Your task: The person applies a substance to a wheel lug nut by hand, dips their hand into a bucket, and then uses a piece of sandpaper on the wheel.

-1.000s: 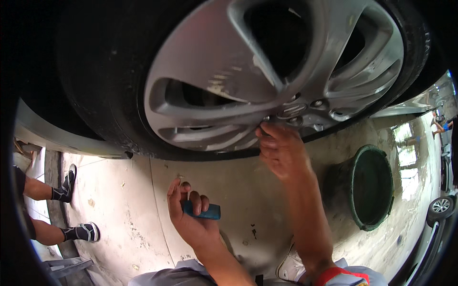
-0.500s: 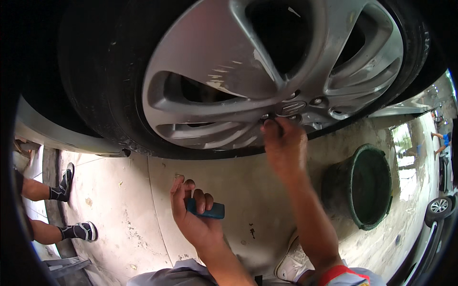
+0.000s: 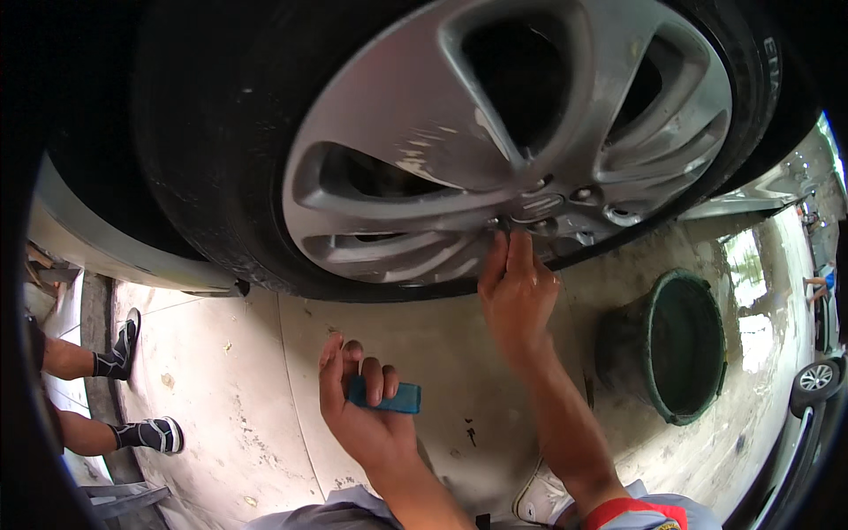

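Fingertips of the right hand (image 3: pixel 517 296) pinch a lug nut (image 3: pixel 505 224) at the alloy wheel (image 3: pixel 495 132) hub; left hand (image 3: pixel 358 406) grips a blue block (image 3: pixel 393 397). Turning the nut likely demands steady twisting.

The single head view looks steeply down from very near, facing a silver alloy wheel (image 3: pixel 495 168) filling the upper frame, with concrete floor (image 3: pixel 230 389) across the lower half.

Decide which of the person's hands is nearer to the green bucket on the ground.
Right. The right hand is up at the silver wheel's hub, left of the green bucket. The left hand, gripping a small blue block, is farther left, apart from it.
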Demonstrator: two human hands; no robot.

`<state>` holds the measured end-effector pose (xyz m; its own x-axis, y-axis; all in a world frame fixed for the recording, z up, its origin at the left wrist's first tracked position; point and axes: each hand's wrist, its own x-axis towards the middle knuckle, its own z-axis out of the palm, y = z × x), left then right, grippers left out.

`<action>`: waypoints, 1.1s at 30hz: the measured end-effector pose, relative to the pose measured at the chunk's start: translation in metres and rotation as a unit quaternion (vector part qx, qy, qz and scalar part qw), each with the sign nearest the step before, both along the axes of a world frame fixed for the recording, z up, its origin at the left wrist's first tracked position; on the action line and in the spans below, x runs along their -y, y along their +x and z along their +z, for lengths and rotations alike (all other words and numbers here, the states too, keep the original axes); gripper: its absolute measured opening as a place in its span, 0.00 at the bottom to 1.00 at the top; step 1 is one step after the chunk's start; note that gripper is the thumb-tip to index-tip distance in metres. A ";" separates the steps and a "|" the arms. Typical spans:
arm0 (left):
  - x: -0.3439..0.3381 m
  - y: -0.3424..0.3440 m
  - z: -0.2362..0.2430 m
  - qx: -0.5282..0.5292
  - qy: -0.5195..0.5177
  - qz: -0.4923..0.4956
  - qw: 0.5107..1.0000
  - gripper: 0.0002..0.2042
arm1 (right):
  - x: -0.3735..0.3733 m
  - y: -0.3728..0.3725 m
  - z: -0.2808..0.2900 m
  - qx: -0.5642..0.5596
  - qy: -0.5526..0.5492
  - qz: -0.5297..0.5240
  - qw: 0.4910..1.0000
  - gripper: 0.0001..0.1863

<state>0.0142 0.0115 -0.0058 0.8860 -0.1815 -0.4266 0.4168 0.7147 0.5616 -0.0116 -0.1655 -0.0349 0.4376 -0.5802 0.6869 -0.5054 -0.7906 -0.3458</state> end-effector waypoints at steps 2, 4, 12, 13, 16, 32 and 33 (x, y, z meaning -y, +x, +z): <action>0.000 0.006 0.002 0.009 0.026 0.021 0.999 0.08 | -0.003 0.000 0.005 0.010 0.067 0.012 0.998 0.06; -0.005 0.007 -0.004 0.010 0.056 0.042 0.998 0.09 | 0.000 -0.004 0.002 0.022 0.173 0.041 0.984 0.07; 0.007 -0.002 -0.007 0.023 0.003 -0.002 1.000 0.09 | 0.005 -0.003 0.006 -0.021 0.090 0.012 0.996 0.11; 0.006 0.000 -0.007 0.024 0.002 0.000 1.000 0.09 | 0.009 -0.005 0.014 0.126 0.478 0.105 0.863 0.10; 0.000 0.004 -0.009 0.008 -0.002 0.020 1.000 0.08 | 0.011 -0.004 0.023 0.219 0.683 0.168 0.677 0.09; -0.002 0.005 -0.003 -0.014 -0.024 0.014 1.000 0.04 | 0.007 -0.004 0.016 0.196 0.634 0.118 0.739 0.09; -0.001 0.007 -0.002 -0.013 -0.029 0.009 0.999 0.04 | 0.001 0.001 0.013 0.075 0.316 0.058 0.944 0.09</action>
